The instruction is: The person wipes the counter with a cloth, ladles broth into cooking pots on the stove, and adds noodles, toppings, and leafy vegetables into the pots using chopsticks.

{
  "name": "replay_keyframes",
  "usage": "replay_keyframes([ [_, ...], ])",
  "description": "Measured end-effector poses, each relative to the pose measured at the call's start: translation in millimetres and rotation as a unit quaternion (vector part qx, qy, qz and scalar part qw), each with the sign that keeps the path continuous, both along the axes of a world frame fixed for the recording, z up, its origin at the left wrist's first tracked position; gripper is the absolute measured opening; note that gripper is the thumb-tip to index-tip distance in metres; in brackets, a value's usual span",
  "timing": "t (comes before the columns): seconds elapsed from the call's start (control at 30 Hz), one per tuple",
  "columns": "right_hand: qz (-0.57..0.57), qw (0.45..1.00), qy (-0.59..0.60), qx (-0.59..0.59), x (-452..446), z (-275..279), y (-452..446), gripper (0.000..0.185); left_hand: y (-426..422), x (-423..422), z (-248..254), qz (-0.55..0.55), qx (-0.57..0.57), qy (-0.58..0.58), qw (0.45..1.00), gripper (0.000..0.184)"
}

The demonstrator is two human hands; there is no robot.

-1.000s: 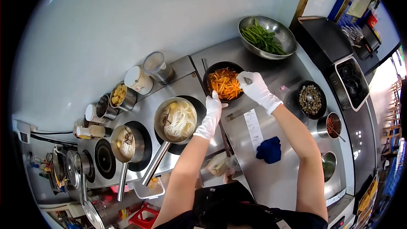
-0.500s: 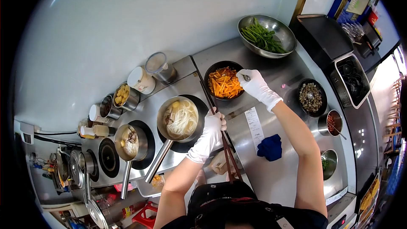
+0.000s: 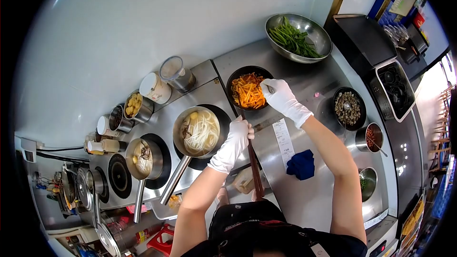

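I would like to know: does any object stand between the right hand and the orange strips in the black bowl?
Nothing visible does. The right hand is at the right edge of the black bowl, close to the orange strips. The left hand, holding chopsticks, is lower in the picture, aside.

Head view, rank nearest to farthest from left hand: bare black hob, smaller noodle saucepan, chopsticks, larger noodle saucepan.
1. Chopsticks, in the left hand
2. Larger noodle saucepan, just left
3. Smaller noodle saucepan, farther left
4. Bare black hob, leftmost
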State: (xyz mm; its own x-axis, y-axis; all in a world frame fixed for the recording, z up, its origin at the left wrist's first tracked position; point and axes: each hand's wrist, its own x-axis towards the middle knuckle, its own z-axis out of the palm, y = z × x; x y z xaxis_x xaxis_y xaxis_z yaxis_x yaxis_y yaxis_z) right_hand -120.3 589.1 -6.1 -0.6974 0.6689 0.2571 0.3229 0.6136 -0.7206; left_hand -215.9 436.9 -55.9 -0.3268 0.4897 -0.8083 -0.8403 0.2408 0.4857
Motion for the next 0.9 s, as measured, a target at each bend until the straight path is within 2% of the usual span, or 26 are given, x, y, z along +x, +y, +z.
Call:
replay_keyframes([
  [0.07, -0.019, 0.999, 0.03, -0.035, -4.2, -9.1, 3.0, 0.015, 9.2, 6.6, -2.5, 0.003, -0.013, 0.02, 1.0, 0.024],
  [0.13, -0.037, 0.993, 0.067, -0.089, -7.8, -21.3, 8.6, 0.014, 14.6, 3.6, -15.9, 0.016, 0.014, -0.025, 0.999, 0.023],
  [0.27, -0.081, 0.966, 0.124, -0.213, -6.2, -20.8, 13.8, 0.015, 21.8, 11.4, -23.5, -0.007, 0.042, -0.008, 0.999, 0.01],
  [0.33, -0.105, 0.94, 0.151, -0.286, -4.8, -14.5, 15.8, 0.016, 30.0, 13.0, -31.9, -0.05, 0.033, 0.018, 0.998, 0.048],
  [0.37, -0.117, 0.929, 0.151, -0.318, -3.1, -13.8, 19.8, 0.017, 34.0, 15.6, -29.9, -0.056, 0.006, 0.043, 0.997, 0.048],
  [0.47, -0.141, 0.907, 0.167, -0.361, -2.0, -15.0, 27.1, 0.017, 36.1, 11.3, -25.7, -0.047, 0.0, 0.045, 0.998, 0.015],
  [0.57, -0.149, 0.899, 0.179, -0.371, 1.9, -18.3, 30.2, 0.017, 31.1, -2.3, -24.1, -0.071, 0.007, 0.003, 0.997, 0.037],
  [0.67, -0.159, 0.89, 0.202, -0.377, 6.1, -21.3, 32.9, 0.019, 13.2, -11.2, -20.0, -0.082, -0.001, 0.07, 0.994, 0.014],
  [0.7, -0.158, 0.885, 0.214, -0.382, 8.4, -20.0, 33.3, 0.019, 6.7, -12.9, -11.4, -0.103, -0.006, 0.099, 0.99, 0.015],
  [0.73, -0.157, 0.88, 0.227, -0.386, 9.9, -18.4, 34.0, 0.02, 0.5, -11.0, -3.0, -0.096, -0.021, 0.109, 0.989, 0.025],
  [0.9, -0.177, 0.864, 0.238, -0.407, 11.2, -6.1, 36.0, 0.017, -12.6, -12.2, 4.4, -0.113, -0.027, 0.136, 0.984, 0.022],
])
